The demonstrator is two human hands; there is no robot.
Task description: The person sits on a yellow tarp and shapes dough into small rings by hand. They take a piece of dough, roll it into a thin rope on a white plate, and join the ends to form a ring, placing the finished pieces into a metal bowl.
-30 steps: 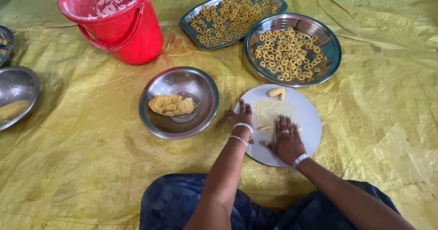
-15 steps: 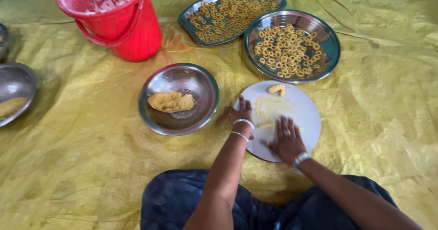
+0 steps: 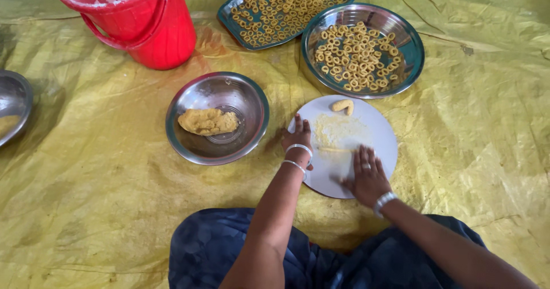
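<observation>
Right hand (image 3: 366, 177) flat, palm down, grip open, fingers pressing thin dough strip (image 3: 335, 149) on round white board (image 3: 378, 134). Strip's long axis runs left-right, far end pointing toward left hand (image 3: 299, 140). Left hand open, resting on board's left edge. Dough lump (image 3: 207, 121) in steel bowl (image 3: 240, 94) alongside. Ring-shaped pieces fill round tray (image 3: 409, 42) beyond.

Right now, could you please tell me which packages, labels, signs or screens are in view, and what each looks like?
None in view: only a red bucket, steel bowls and trays with dough and dough rings, and a white plate on yellow sheeting.
</observation>
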